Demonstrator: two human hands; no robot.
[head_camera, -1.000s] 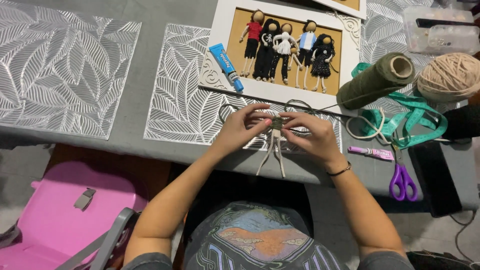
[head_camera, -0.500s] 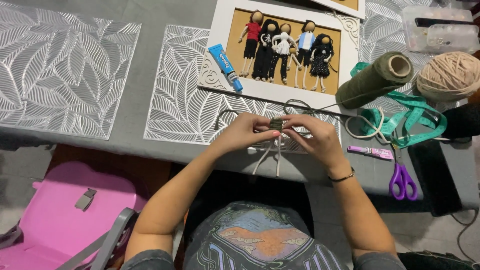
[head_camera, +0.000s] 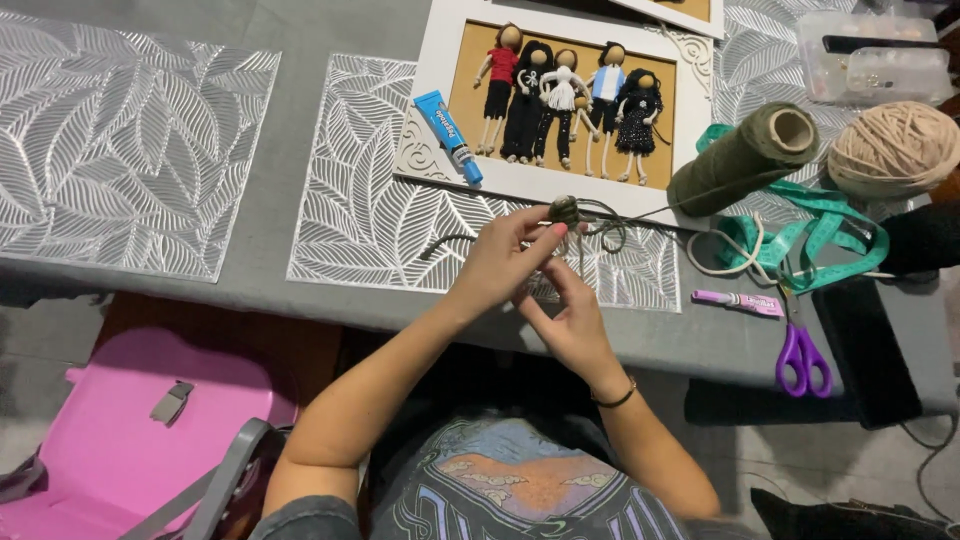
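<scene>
**Two hands at a small olive-green wound yarn piece, table centre**

Left hand (head_camera: 500, 265): fingers curled nearly closed, thumb and fingertips pinching the small olive-green wound yarn piece (head_camera: 565, 210) from its 8 o'clock side, raised just over the table.

Right hand (head_camera: 572, 320): at 5 o'clock of the left hand, loosely curled, fingertips pointing up to meet the left hand's fingers beneath the yarn piece; whether it grips anything cannot be told. A thin dark bracelet sits on its wrist.

Olive-green yarn strand (head_camera: 655, 212): runs from the piece toward 3 o'clock to the olive-green yarn spool (head_camera: 745, 160), lying on its side.

Grey cloth-covered table (head_camera: 330, 30): carries silver leaf-pattern placemats (head_camera: 370, 215), one directly under the hands.

White picture frame with five small yarn dolls on a tan backing (head_camera: 560, 100): at 12 o'clock of the hands; blue glue tube (head_camera: 450, 135) lies on its left border.

Beige yarn ball (head_camera: 893, 148), teal measuring tape (head_camera: 830, 225), purple-handled scissors (head_camera: 800, 358): grouped at 3 o'clock, well apart from the hands.
</scene>
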